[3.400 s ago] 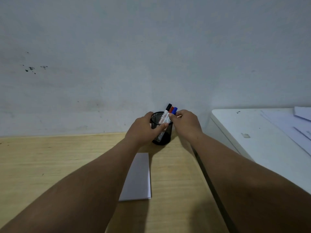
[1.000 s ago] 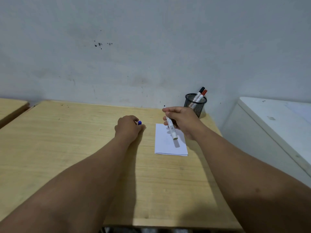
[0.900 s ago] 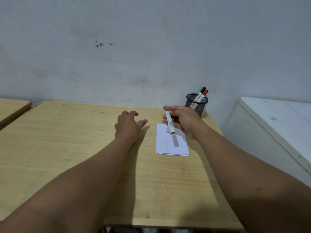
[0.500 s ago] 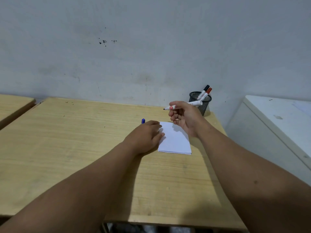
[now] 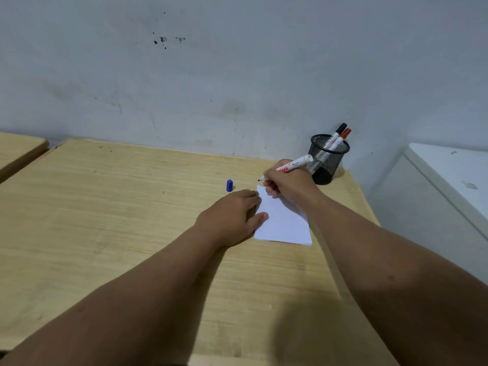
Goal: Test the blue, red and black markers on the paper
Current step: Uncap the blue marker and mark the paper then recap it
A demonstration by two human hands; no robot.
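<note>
A folded white paper (image 5: 284, 224) lies on the wooden desk (image 5: 111, 233). My right hand (image 5: 289, 186) holds the uncapped blue marker (image 5: 297, 164) in a writing grip, its dark tip just past the paper's far left corner. My left hand (image 5: 231, 216) lies flat with its fingers apart, fingertips on the paper's left edge. The blue cap (image 5: 229, 185) stands on the desk just beyond my left hand. The black marker (image 5: 336, 135) and red marker (image 5: 341, 137) stand capped in a black mesh pen cup (image 5: 327, 161) at the desk's back right corner.
A grey wall (image 5: 237, 75) rises right behind the desk. A white cabinet top (image 5: 454, 175) sits to the right across a narrow gap. Another wooden desk's corner (image 5: 18, 147) shows at the far left.
My left hand set the blue cap on the desk and moved right onto the paper's edge. My right hand turned the marker into a writing grip and lowered its tip toward the paper.
</note>
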